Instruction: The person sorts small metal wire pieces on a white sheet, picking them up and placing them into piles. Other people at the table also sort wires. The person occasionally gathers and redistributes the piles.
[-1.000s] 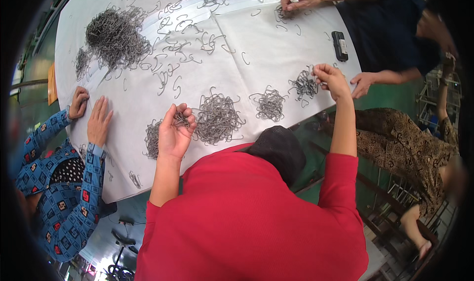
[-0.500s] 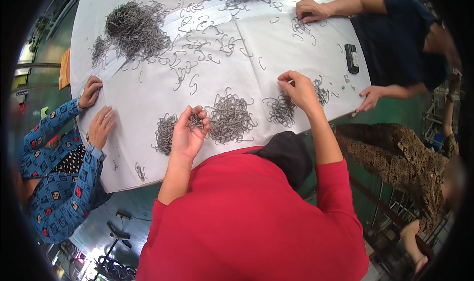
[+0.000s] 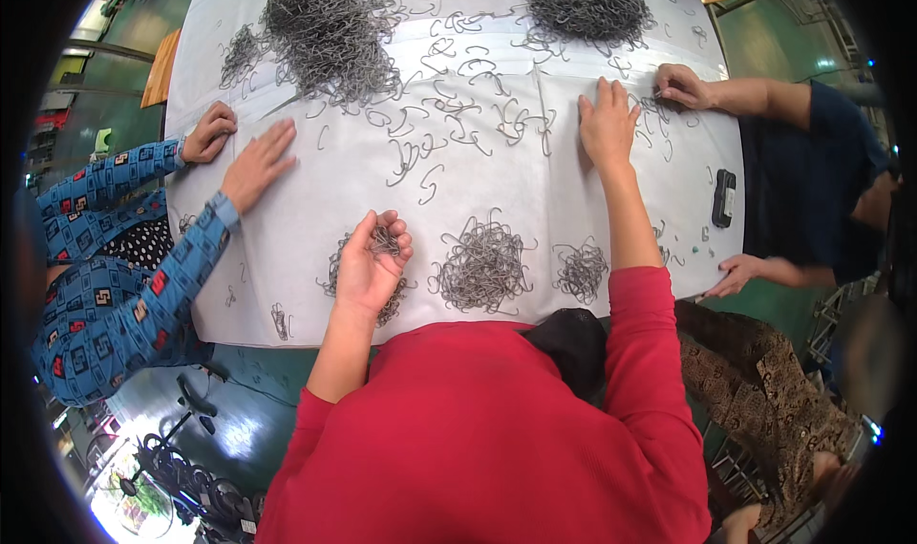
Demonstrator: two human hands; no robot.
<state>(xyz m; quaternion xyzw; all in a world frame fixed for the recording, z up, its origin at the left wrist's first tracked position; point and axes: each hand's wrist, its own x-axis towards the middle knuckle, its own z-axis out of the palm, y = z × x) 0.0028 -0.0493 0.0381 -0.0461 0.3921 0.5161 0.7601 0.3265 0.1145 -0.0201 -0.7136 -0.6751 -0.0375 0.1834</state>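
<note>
Moved: right hand (image 3: 607, 124) has left the near piles, now stretched far across.
Left hand (image 3: 371, 262): palm up, fingers curled, cupping a few wire hooks (image 3: 385, 243) above the left small pile (image 3: 336, 275), apparently gathering them.
Right hand: flat, released, holding nothing, among scattered hooks (image 3: 458, 114) on the white table (image 3: 287, 210), likely reaching for more.
</note>
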